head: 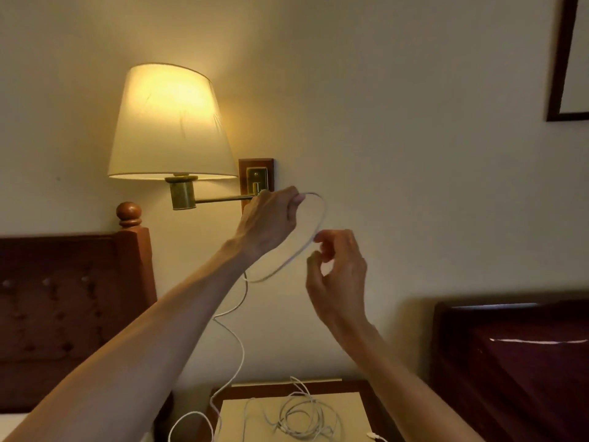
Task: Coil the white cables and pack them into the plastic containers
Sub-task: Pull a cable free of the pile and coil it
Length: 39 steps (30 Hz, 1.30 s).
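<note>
Starting at 9 o'clock, a dark wooden headboard [57, 314] with a round knob post sits low left, and a lit wall lamp [170, 126] on a brass arm glows at about 10 o'clock from centre. Left hand [271, 218] is raised near centre, just right of the lamp's wooden wall plate [256, 173], fingers curled and pinching the top of a white cable [306, 247]. Cable arcs from that pinch out to 3 o'clock, loops down under the left wrist, then hangs in loose waves toward 6 o'clock. Right hand [338, 272] is just right of the loop, fingers loosely curled, fingertips touching or nearly touching the loop's right side; firm grip cannot be told. At 6 o'clock a bedside table [350, 406] carries a loose heap of more white cables [302, 419]. Second dark headboard [516, 362] at 4 o'clock, picture frame [564, 59] at 1 o'clock.
</note>
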{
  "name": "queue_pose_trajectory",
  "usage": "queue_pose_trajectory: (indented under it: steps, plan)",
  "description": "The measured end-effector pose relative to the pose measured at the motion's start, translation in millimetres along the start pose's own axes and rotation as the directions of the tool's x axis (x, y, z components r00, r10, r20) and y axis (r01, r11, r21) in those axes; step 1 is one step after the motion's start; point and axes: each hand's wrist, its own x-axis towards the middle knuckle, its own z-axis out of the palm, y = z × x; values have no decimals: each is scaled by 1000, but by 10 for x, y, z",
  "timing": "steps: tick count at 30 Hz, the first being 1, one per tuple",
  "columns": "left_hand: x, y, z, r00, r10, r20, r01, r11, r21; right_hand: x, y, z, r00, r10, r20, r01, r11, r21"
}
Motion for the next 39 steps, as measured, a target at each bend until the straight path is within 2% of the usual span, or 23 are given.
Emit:
queue_pose_trajectory:
  steps: [2, 3, 4, 5, 6, 8, 10, 11, 14, 17, 22, 26, 28, 29, 30, 31, 32, 33, 34, 36, 37, 39]
  plan:
    - [98, 78, -19, 1000, -16, -22, 16, 999, -35, -1, -106, 286, 960, 179, 216, -196, 979, 57]
    - [134, 118, -33, 999, -10, -33, 8, 999, -53, 31, -98, 427, 883, 283, 374, -329, 942, 64]
    - [160, 161, -41, 999, -5, -42, 1, 997, -76, 72, -100, 545, 773, 355, 526, -456, 887, 70]
    - [183, 200, -43, 999, -4, -47, -2, 994, -112, 115, -117, 632, 679, 369, 635, -525, 848, 69]
    - [197, 237, -48, 999, -7, -45, 0, 988, -155, 125, -120, 682, 623, 342, 703, -556, 826, 91]
    - [230, 225, -76, 998, -22, -52, 11, 980, -197, 92, -54, 716, 599, 280, 750, -621, 754, 215]
    - [235, 59, -150, 996, -21, -85, 8, 989, -150, 91, -8, 558, 573, 329, 751, -737, 608, 296]
    - [210, -63, -194, 995, -13, -103, 2, 994, -108, 106, 78, 484, 569, 339, 749, -750, 589, 303]
    - [22, -346, -245, 997, 31, -69, -30, 999, 15, 298, 217, 211, 574, 327, 751, -696, 678, 237]
    - [-106, -492, -216, 997, 67, -34, -60, 984, 166, 499, 350, 59, 628, 338, 701, -594, 790, 151]
    - [-162, -878, -429, 999, 8, -40, 9, 916, 401, 550, 717, -103, 667, 402, 627, -557, 828, 62]
    - [-298, -1206, -566, 971, -227, -81, 239, 859, 453, 592, 886, -216, 680, 396, 617, -546, 835, 66]
    - [-359, -1213, -486, 912, -409, 40, 366, 853, 373, 667, 844, -207, 712, 360, 603, -529, 839, 123]
    - [-392, -1168, -407, 846, -506, 168, 442, 843, 308, 718, 783, -178, 732, 332, 595, -513, 844, 160]
    - [-419, -1088, -322, 747, -579, 327, 518, 815, 260, 780, 716, -130, 756, 300, 582, -473, 865, 170]
    - [-449, -1022, -232, 647, -613, 453, 555, 786, 272, 841, 642, -80, 780, 262, 569, -410, 900, 148]
    - [-484, -956, -155, 592, -629, 503, 556, 771, 311, 894, 581, -26, 797, 219, 563, -326, 941, 95]
    - [-508, -876, -96, 600, -639, 482, 550, 767, 331, 935, 530, 30, 806, 176, 565, -239, 970, 39]
    - [-511, -784, -46, 671, -617, 411, 552, 786, 279, 970, 498, 84, 804, 140, 578, -167, 986, -6]
    - [-511, -548, 62, 815, -480, 325, 516, 856, -27, 983, 460, 171, 775, 106, 623, -97, 994, -49]
    - [-514, -399, 112, 850, -399, 345, 481, 855, -194, 973, 450, 204, 759, 102, 643, -82, 995, -61]
    - [-537, -184, 246, 840, -302, 450, 502, 747, -435, 941, 428, 221, 740, 104, 665, -73, 995, -74]
